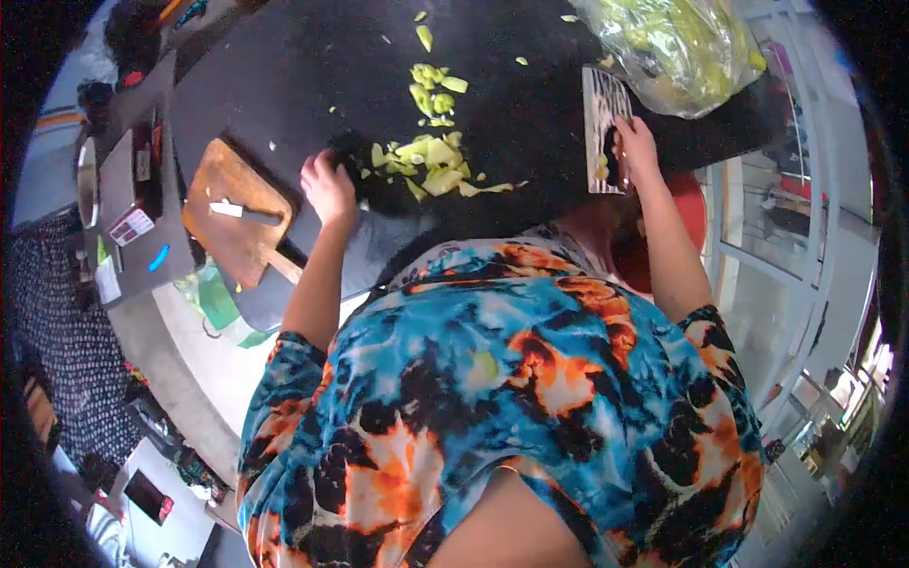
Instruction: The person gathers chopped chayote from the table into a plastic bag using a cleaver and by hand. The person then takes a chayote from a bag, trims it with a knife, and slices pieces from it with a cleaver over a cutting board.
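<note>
My right hand (638, 151) is closed at the side of a flat rectangular metal tool (595, 114) with dark stripes. Whether it is a slicer or a broad blade I cannot tell. A bit of green lies against its lower part. On the left, my left hand (329, 189) is over the dark table (294, 57), its fingers loosely bent and somewhat apart, with nothing visible in them. Just right of it lies a pile of pale green cut vegetable pieces (437, 156). Farther up is a smaller cluster of green pieces (432, 93).
Left of my left hand, a wooden board (213, 180) bears a small knife (227, 208). A clear plastic bag (677, 57) of green vegetables sits at upper right. A red round container (686, 222) is below the table's right edge. Scraps dot the tabletop.
</note>
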`<act>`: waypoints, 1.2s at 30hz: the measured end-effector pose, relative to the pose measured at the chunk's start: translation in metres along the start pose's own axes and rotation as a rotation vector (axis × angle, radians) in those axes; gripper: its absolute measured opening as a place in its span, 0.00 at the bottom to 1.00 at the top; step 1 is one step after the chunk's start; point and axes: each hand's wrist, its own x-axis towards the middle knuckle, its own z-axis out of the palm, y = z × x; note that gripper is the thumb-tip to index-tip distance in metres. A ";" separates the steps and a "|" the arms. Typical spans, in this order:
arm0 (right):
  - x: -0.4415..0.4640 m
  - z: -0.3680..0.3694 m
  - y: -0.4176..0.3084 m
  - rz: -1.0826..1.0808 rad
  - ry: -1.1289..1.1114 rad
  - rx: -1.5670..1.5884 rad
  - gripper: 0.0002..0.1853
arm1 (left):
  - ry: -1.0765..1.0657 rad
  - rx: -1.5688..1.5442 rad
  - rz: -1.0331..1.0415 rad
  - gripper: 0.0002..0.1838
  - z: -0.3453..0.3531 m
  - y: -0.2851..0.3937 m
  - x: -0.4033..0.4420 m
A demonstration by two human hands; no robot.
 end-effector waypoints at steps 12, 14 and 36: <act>-0.021 -0.014 0.016 -0.032 0.080 0.045 0.09 | -0.028 -0.482 -0.083 0.14 0.042 0.076 -0.020; -0.038 -0.020 0.005 -0.010 0.082 0.036 0.09 | 0.066 -0.452 -0.066 0.10 0.048 0.079 0.027; -0.073 -0.025 0.037 -0.038 0.048 -0.151 0.10 | -0.560 -0.399 0.598 0.12 0.074 0.137 0.020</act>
